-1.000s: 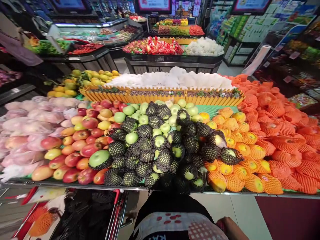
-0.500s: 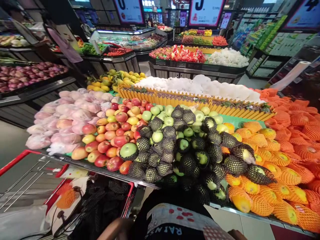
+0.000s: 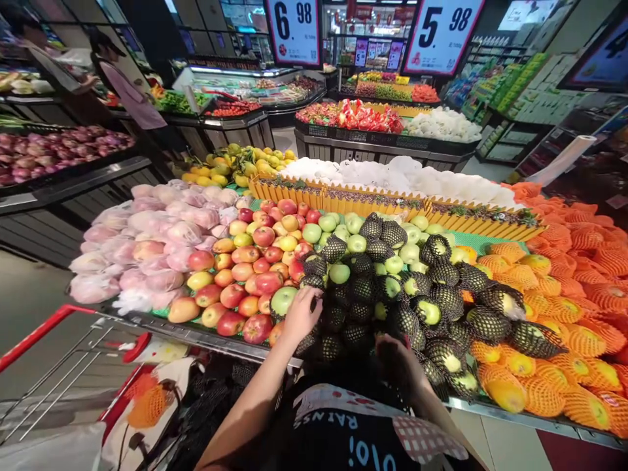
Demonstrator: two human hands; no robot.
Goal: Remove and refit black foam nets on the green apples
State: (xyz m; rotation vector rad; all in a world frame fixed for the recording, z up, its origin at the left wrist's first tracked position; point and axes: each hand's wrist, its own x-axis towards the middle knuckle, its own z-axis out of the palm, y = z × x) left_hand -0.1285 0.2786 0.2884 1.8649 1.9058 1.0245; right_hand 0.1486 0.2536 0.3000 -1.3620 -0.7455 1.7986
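A heap of green apples in black foam nets [image 3: 392, 294] fills the middle of the fruit stand. My left hand [image 3: 300, 315] rests on the heap's left front, fingers spread over a netted apple beside a bare green apple [image 3: 283, 299]. Down at the front edge of the pile my right hand [image 3: 401, 361] lies on dark netted apples; whether it grips one I cannot tell.
Red and yellow apples [image 3: 250, 268] lie left of the heap, pink-wrapped fruit [image 3: 142, 242] further left, orange-netted fruit [image 3: 549, 307] to the right. A red shopping cart [image 3: 73, 366] stands at my lower left with nets in it. A yellow fence divider [image 3: 392, 203] runs behind.
Both my hands have come up from below the picture onto the netted apple heap. The view has swung left and lifted, showing more of the cart and the price signs.
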